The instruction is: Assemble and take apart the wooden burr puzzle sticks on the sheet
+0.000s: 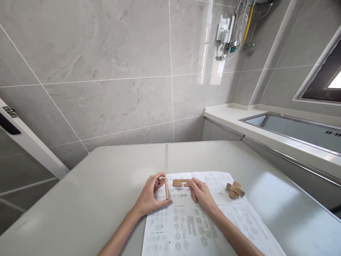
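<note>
My left hand (150, 195) pinches a thin wooden stick (166, 186), held upright on edge over a printed instruction sheet (186, 227). To its right, my right hand (201, 193) grips one end of a flat notched wooden piece (179, 183) that lies on the sheet. The two pieces are a short gap apart. Further right on the paper rests a small assembled cluster of wooden blocks (234, 190), untouched by either hand.
The sheet lies on a light grey table (106, 185) against a tiled wall. A white counter with a steel sink (298, 129) runs along the right. Pipes and a white socket (226, 32) hang on the wall above.
</note>
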`<state>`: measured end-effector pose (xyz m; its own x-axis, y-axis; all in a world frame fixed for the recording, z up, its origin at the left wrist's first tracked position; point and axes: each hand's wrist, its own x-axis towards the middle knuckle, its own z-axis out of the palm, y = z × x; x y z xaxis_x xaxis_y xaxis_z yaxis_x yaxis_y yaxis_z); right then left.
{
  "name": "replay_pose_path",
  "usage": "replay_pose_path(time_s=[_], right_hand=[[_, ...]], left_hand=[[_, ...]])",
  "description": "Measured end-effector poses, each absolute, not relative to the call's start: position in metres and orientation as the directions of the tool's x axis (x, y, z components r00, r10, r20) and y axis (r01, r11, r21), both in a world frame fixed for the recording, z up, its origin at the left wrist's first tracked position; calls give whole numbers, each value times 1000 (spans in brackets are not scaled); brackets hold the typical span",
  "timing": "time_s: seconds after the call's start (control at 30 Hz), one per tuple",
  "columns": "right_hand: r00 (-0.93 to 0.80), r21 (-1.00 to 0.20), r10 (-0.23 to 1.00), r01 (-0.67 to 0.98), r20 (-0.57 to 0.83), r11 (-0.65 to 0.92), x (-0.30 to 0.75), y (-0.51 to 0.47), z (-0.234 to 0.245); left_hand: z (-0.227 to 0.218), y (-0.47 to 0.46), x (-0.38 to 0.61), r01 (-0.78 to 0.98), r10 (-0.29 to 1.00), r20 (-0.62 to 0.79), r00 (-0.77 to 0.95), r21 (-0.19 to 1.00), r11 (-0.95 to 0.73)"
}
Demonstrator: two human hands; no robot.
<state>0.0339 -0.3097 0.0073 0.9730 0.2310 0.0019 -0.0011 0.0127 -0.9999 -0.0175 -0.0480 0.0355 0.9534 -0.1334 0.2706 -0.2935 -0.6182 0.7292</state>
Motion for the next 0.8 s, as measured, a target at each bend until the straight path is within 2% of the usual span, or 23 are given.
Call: replay_pose_path(time_s=[0.17, 0.33, 0.47, 0.6, 0.8], right_hand=[[977, -995, 205, 77, 64, -58, 33, -307, 11], [980, -992, 191, 77, 57, -102, 36, -311, 10], [978, -988, 204, 77, 48, -133, 37, -312, 11], [968, -981, 248, 90, 45, -174, 34, -311, 14], [924, -966, 382, 132, 39, -221, 30, -310, 13]], left_hand=[[33, -51, -18, -362, -250, 263, 932, 654, -664], [35, -53, -17, -445, -372, 250, 894, 593, -671], [37, -55, -18, -474, -414, 241, 878, 559, -680], [37, -57, -20, -485, -432, 231, 872, 531, -695], [42, -66, -23, -518, -472, 224, 853, 479, -709]])
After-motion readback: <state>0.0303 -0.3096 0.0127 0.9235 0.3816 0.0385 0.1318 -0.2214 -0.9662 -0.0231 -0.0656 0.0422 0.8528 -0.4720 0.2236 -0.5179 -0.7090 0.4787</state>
